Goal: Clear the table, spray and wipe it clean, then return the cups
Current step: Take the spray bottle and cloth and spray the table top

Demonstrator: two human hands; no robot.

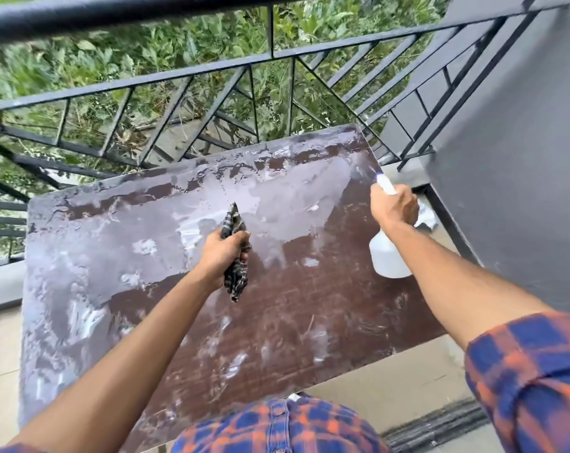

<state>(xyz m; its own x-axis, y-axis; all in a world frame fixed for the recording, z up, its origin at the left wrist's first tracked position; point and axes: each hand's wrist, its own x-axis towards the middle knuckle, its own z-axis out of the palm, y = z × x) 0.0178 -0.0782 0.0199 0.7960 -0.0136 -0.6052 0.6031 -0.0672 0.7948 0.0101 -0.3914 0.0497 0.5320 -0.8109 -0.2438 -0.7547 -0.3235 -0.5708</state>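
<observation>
Plaid sleeve (pixel 531 371), left hand (pixel 223 253) gripping rag (pixel 236 282), right hand (pixel 393 206) gripping spray bottle (pixel 386 256)

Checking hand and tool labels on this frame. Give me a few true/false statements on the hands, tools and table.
1. The left hand grips a cloth. True.
2. The right hand holds a sponge. False: it holds a white spray bottle.
3. The table is dry all over. False: much of its top is wet and streaked.
4. Cups stand on the table. False: none show on its top.
5. A railing runs beyond the table's far edge. True.
</observation>
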